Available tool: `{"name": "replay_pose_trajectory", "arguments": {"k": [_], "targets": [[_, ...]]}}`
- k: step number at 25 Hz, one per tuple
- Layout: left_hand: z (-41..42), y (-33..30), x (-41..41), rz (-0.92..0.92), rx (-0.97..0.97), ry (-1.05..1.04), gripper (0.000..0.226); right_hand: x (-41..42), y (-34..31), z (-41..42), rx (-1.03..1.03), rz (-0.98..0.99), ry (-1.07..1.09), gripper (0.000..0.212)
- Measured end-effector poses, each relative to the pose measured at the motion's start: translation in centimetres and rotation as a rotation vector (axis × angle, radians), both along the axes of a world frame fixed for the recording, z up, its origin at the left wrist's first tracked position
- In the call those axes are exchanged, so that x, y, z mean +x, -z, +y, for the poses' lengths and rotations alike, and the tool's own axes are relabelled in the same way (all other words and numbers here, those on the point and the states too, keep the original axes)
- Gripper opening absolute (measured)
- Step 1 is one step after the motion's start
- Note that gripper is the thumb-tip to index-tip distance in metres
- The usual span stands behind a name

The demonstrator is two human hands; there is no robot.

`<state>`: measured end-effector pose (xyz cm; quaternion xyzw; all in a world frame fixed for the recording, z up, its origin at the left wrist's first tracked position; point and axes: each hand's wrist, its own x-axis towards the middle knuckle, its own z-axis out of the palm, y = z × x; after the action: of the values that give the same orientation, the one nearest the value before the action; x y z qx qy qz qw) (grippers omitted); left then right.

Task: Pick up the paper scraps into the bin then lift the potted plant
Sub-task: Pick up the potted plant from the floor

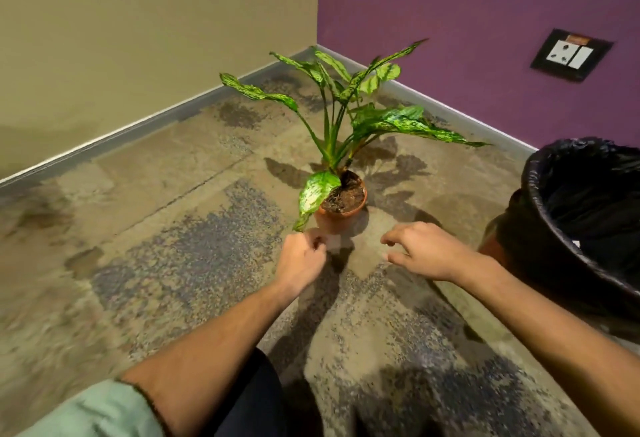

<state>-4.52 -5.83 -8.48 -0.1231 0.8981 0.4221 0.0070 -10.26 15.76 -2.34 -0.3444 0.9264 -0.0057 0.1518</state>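
My left hand (300, 260) hovers just short of the potted plant (341, 206), fingers curled in toward the palm; whether they pinch anything I cannot tell. My right hand (424, 251) hangs at the same nearness on the pot's other side, fingers loosely bent and spread, holding nothing. Neither hand touches the terracotta pot, which stands upright on the floor (194, 215) beyond and between them. The bin (585, 215), lined with a black bag, sits tilted to the right of the plant, beyond my right wrist. No readable writing.
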Motion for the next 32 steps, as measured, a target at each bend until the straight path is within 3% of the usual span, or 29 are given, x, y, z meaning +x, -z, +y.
{"name": "replay_pose_trajectory", "arguments": {"k": [2,4,5,7,9,12,15,19,22,24,28,32], "targets": [[-1.2,0.8,-0.8,-0.005,-0.095,-0.010,0.026,-1.2,1.0,-0.6,0.050,0.006,-0.003,0.044],[-1.4,1.3,-1.2,0.046,-0.127,-0.082,0.044,-2.2,2.0,-0.9,0.140,-0.003,0.004,0.052],[-1.3,1.4,-1.4,0.064,-0.052,-0.146,0.050,-2.5,2.4,-0.9,0.173,-0.011,0.012,0.058],[-0.2,0.4,-1.4,0.045,0.225,-0.270,0.034,-3.2,3.4,-1.0,0.166,-0.038,0.045,0.068],[0.5,0.8,-2.6,-0.019,0.404,-0.330,0.027,-4.5,4.2,-1.3,0.090,-0.075,0.113,0.077],[0.6,3.0,-4.5,-0.104,0.582,-0.242,0.064,-6.7,5.5,-2.1,-0.072,-0.205,0.218,0.105],[0.2,5.0,-5.8,-0.059,0.494,-0.175,0.073,-8.8,6.7,-2.9,-0.310,-0.397,0.421,0.125],[-0.8,4.2,-6.7,-0.020,0.524,-0.028,0.076,-10.3,8.4,-4.3,-0.648,-0.589,0.656,0.097],[-2.0,4.9,-7.9,-0.122,0.443,-0.015,0.033,-11.4,8.9,-5.8,-0.816,-0.634,0.788,0.068],[-2.3,5.3,-8.3,-0.193,0.587,-0.109,0.009,-12.6,8.6,-7.1,-0.888,-0.638,0.932,0.064],[-2.4,4.8,-9.7,-0.243,0.999,-0.408,0.019,-14.1,7.4,-8.6,-0.964,-0.693,1.074,0.054],[-2.2,2.3,-9.6,-0.208,1.051,-0.412,0.014,-14.1,6.8,-8.8,-0.927,-0.771,1.011,0.048]]}}
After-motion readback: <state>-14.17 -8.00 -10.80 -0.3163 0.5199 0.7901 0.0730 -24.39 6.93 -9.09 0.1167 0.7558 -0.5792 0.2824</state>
